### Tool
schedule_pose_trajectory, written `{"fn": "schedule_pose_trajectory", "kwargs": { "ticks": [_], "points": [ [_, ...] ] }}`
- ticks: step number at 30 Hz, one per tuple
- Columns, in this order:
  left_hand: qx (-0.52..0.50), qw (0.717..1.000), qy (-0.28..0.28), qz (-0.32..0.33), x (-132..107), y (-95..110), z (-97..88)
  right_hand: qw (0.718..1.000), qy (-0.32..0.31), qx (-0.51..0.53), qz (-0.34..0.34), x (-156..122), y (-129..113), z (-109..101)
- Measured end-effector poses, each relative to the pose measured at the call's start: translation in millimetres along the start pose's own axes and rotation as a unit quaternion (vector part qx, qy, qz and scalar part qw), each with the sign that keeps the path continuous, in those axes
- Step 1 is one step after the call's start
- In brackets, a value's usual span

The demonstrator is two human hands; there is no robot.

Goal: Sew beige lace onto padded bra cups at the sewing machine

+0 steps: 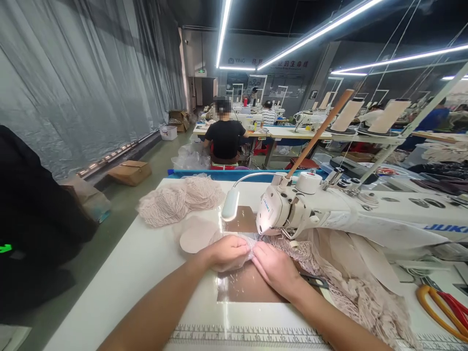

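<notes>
My left hand (231, 249) is closed on a sheer pale fabric (228, 265), just in front of the sewing machine's head (272, 212). Close by on the right, my right hand (276, 265) pinches the same fabric, fingertips almost meeting the left ones. Part of the sheer cloth spreads left of my left hand, around a smooth beige cup-shaped piece (195, 236). The needle area lies just beyond my fingers and is partly hidden. Ruffled beige lace (351, 282) runs from the machine down past my right forearm.
A heap of beige lace (181, 200) lies at the table's back left. A small lamp (230, 204) hangs left of the machine head. Orange-handled scissors (438, 309) rest at the right. A printed ruler (248, 336) runs along the front. Ahead, a person in black (224, 139) sits facing away.
</notes>
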State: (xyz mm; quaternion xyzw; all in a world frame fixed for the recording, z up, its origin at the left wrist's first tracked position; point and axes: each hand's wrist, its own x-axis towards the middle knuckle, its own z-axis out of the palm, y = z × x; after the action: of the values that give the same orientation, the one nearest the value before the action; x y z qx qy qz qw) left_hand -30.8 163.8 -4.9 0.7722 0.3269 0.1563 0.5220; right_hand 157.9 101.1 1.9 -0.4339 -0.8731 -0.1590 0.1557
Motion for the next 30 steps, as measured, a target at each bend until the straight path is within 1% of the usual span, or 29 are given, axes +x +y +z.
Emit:
{"fn": "schedule_pose_trajectory", "kwargs": {
  "ticks": [3, 5, 8, 10, 13, 15, 18, 20, 22, 25, 28, 30],
  "points": [
    [0.007, 1.0, -0.009, 0.002, -2.3, 0.0, -0.6, 1.0, 0.021, 0.016, -0.01, 0.3, -0.3, 0.5],
    [0.027, 0.999, -0.034, 0.016, -4.0, 2.5, -1.8, 0.999, 0.017, 0.047, 0.015, -1.5, 0.0, -4.3],
    [0.126, 0.987, -0.069, 0.074, -5.1, 7.5, -3.1, 0.99, 0.001, 0.125, 0.067, -4.7, 0.7, -15.3],
    [0.171, 0.977, -0.077, 0.097, -5.1, 9.4, -3.2, 0.978, -0.01, 0.192, 0.081, -7.6, 1.5, -21.5],
    [0.156, 0.982, -0.072, 0.085, -5.6, 9.4, -3.1, 0.962, -0.045, 0.258, 0.081, -14.3, 4.2, -22.8],
    [0.144, 0.984, -0.069, 0.081, -6.2, 8.7, -3.8, 0.961, -0.066, 0.254, 0.085, -18.9, 7.2, -17.3],
    [0.135, 0.985, -0.068, 0.078, -6.1, 9.0, -4.9, 0.968, -0.072, 0.211, 0.118, -21.5, 11.7, -5.2],
    [0.133, 0.986, -0.068, 0.078, -5.4, 10.5, -5.1, 0.965, -0.077, 0.211, 0.137, -19.6, 13.6, -0.7],
    [0.127, 0.986, -0.074, 0.077, -4.6, 12.9, -4.7, 0.957, -0.074, 0.246, 0.134, -16.9, 14.5, -1.0],
    [0.133, 0.983, -0.091, 0.09, -4.6, 18.3, -4.7, 0.946, -0.045, 0.308, 0.096, -17.9, 14.6, -6.7],
    [0.195, 0.967, -0.101, 0.13, -5.9, 24.3, -5.9, 0.939, -0.052, 0.33, 0.081, -30.9, 12.4, -11.1],
    [0.257, 0.95, -0.094, 0.151, -7.2, 27.8, -6.3, 0.945, -0.058, 0.313, 0.077, -45.0, 8.8, -12.7]
  ]
}}
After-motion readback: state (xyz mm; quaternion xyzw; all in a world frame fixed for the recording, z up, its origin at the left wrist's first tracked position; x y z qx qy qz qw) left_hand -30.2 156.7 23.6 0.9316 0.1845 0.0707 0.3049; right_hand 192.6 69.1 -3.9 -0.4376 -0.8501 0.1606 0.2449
